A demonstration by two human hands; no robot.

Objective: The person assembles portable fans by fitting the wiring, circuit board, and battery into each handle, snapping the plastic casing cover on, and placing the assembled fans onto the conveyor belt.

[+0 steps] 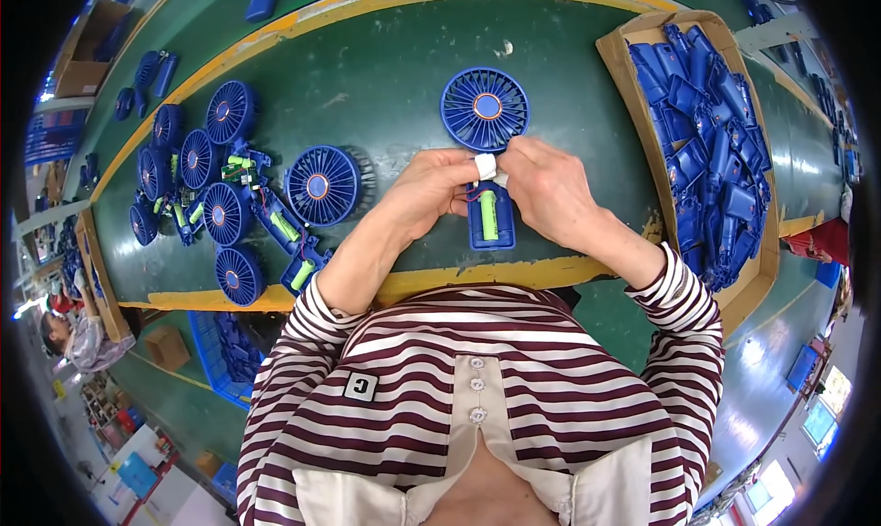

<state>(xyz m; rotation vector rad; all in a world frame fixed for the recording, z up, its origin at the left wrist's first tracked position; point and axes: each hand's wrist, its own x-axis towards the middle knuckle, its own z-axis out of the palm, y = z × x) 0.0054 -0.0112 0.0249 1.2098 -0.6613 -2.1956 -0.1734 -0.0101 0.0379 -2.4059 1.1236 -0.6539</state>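
Note:
A blue handheld fan [485, 108] lies on the green worktable in front of me, its round grille pointing away. Its handle is open toward me and shows a light-green cylindrical battery [489, 216] and thin red wires. My left hand [422, 191] pinches at the fan's neck from the left. From the right, the closed fingers of my right hand [553, 191] grip the same neck. Something white [485, 165], like tape or a finger cover, shows at the fingertips. The fingers hide the neck and the upper handle.
On the left lie several more blue fans [318, 185] with open handles, batteries and green circuit boards showing. A cardboard box [647, 127] full of blue plastic shells stands on the right. Below the table edge at left is a blue crate [213, 365]. Another person [83, 338] is at far left.

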